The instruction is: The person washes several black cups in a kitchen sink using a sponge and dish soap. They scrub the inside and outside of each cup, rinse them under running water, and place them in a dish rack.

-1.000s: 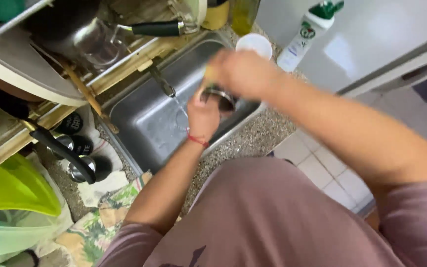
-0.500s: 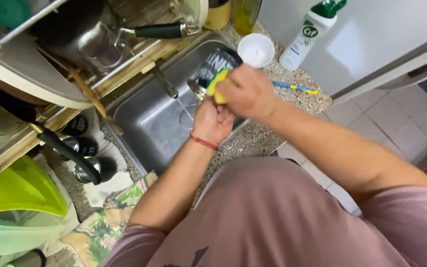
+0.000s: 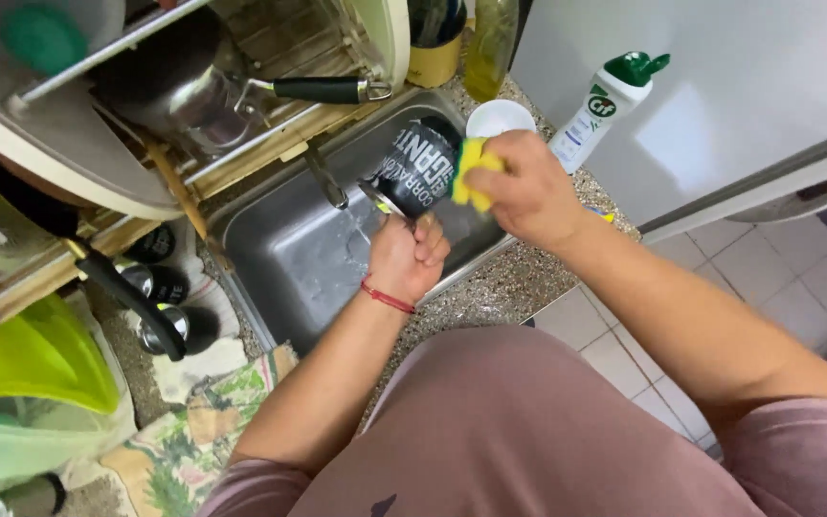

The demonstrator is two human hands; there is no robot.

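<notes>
From the head view, a person leans over a steel sink (image 3: 279, 258) set into a speckled desk (image 3: 519, 287). The left hand (image 3: 406, 257) is closed around the bottom part of a black mug (image 3: 418, 168) with white letters on it. I cannot see the handle itself — the fingers hide it. This wrist has a thin red band (image 3: 387, 298). The mug is held up over the middle of the sink, tipped on its side, with its long way running from the left hand up and away toward the back of the sink.

The right hand (image 3: 524, 191) has its fingers shut on a yellow sponge (image 3: 471, 172). The sponge is pressed on the right side of the mug, so the mug lies just to the left of that hand, touching the sponge. Both hands are at the mug; the left one carries it and the right one only meets it through the sponge.

A tap (image 3: 325, 182) sticks out over the sink, just beside the mug, and a thin line of water seems to fall from it. Behind the right hand is a small white cup (image 3: 500, 117), and near it a white bottle with a green cap (image 3: 605, 105). Up on the left is a dish rack (image 3: 69, 163) with a metal pot (image 3: 193, 101) that has a black handle. On the far left there are green plastic tubs (image 3: 31, 383).
</notes>
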